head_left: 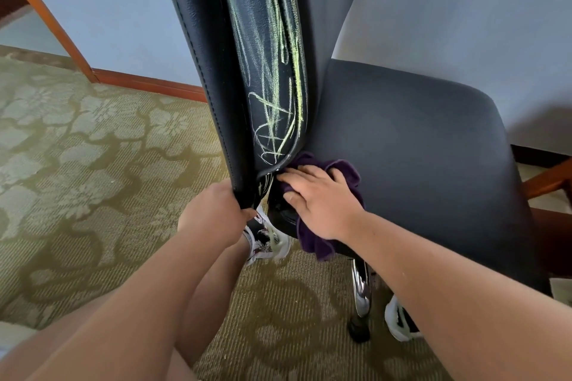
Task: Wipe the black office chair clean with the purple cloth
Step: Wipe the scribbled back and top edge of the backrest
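The black office chair fills the middle and right of the head view. Its tall backrest rises to the top edge, with yellow-green chalk scribbles running down its side. My left hand grips the bottom edge of the backrest. My right hand lies flat on the purple cloth, pressing it onto the rear corner of the seat just below the scribbles. Part of the cloth hangs over the seat edge.
A patterned olive carpet covers the floor. A chrome chair leg with a black foot stands below the seat. My white patterned shoes are under the chair. A wooden baseboard and blue-grey wall stand behind.
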### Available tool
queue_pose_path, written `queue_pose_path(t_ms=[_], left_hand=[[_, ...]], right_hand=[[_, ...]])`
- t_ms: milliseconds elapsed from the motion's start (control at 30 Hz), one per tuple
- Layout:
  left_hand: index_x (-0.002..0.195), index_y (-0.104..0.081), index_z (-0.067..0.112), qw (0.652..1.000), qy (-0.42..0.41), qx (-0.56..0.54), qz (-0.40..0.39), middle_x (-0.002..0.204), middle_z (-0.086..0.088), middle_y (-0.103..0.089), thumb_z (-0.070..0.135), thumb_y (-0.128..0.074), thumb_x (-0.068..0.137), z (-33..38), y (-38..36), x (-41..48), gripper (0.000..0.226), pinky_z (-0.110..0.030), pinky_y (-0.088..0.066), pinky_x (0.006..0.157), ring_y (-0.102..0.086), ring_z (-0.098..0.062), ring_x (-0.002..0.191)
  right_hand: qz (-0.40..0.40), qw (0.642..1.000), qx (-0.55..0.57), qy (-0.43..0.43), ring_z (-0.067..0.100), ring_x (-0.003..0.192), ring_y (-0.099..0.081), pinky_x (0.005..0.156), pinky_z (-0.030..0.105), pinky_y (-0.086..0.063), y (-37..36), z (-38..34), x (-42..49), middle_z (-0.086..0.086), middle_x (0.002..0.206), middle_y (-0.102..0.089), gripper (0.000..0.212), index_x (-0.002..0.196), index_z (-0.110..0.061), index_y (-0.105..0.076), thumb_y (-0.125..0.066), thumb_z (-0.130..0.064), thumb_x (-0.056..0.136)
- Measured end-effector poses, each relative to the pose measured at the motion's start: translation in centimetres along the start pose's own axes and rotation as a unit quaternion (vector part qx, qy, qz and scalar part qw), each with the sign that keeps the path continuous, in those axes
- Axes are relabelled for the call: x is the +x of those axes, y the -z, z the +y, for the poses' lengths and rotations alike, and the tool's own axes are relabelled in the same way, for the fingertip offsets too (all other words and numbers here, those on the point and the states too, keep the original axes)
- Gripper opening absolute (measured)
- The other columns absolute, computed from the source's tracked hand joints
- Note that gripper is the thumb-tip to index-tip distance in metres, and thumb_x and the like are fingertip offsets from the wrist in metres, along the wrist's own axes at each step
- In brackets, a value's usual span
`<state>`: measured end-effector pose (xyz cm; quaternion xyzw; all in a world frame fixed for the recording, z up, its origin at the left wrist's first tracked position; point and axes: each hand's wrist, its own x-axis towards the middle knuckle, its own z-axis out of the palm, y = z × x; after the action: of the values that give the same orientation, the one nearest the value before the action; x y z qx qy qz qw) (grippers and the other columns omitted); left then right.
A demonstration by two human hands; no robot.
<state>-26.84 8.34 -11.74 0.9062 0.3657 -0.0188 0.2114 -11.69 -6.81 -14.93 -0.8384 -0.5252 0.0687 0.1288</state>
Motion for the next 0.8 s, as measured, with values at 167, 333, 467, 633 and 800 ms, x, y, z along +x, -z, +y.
queue_pose_path(t_ms=[167,333,467,633,800], left_hand=[[0.089,-0.06,0.032,1.0,0.003,-0.005,-0.004,0.076,0.012,-0.059,0.041,-0.072,0.078,-0.1,0.1,0.0,0.019,-0.026,-0.035,0.048,-0.056,-0.009,0.065],[0.093,-0.057,0.03,0.999,0.021,-0.041,0.016,0.081,0.01,-0.06,0.034,-0.074,0.079,0.0,0.0,0.5,0.022,-0.031,-0.046,0.059,-0.06,-0.018,0.074],[0.092,-0.056,0.029,0.998,0.032,-0.05,0.012,0.081,0.007,-0.06,0.033,-0.073,0.078,0.0,-0.1,0.6,0.023,-0.038,-0.053,0.068,-0.062,-0.024,0.077],[0.09,-0.06,0.03,0.998,0.036,-0.045,0.016,0.077,0.01,-0.061,0.036,-0.073,0.078,-0.1,-0.3,0.2,0.019,-0.033,-0.049,0.061,-0.061,-0.019,0.071],[0.091,-0.061,0.03,0.999,0.027,-0.036,0.013,0.079,0.009,-0.062,0.038,-0.073,0.078,-0.2,-0.4,0.3,0.02,-0.04,-0.054,0.07,-0.062,-0.022,0.075]], right_hand=[[0.005,0.998,0.014,-0.056,0.014,0.144,-0.023,0.111,0.054,-0.018,0.0,1.1,2.8,-0.016,0.154,-0.038,0.043,0.143,-0.034,-0.039,-0.027,-0.046,0.104],[0.024,0.996,0.022,-0.086,0.017,0.141,-0.026,0.111,0.056,-0.017,-0.4,-1.1,3.0,-0.014,0.15,-0.041,0.038,0.139,-0.034,-0.043,-0.035,-0.039,0.103],[0.041,0.999,-0.001,-0.002,0.017,0.132,-0.037,0.102,0.049,-0.025,-0.7,-2.3,0.0,-0.014,0.142,-0.05,0.036,0.134,-0.035,-0.051,-0.043,-0.037,0.099],[-0.007,0.999,-0.017,0.047,0.011,0.138,-0.029,0.104,0.045,-0.022,0.6,-0.5,-0.8,-0.018,0.15,-0.041,0.042,0.144,-0.037,-0.041,-0.034,-0.043,0.103],[-0.011,1.0,-0.016,0.01,0.011,0.142,-0.023,0.109,0.051,-0.02,0.7,0.8,1.4,-0.018,0.155,-0.035,0.046,0.147,-0.036,-0.036,-0.03,-0.048,0.104]])
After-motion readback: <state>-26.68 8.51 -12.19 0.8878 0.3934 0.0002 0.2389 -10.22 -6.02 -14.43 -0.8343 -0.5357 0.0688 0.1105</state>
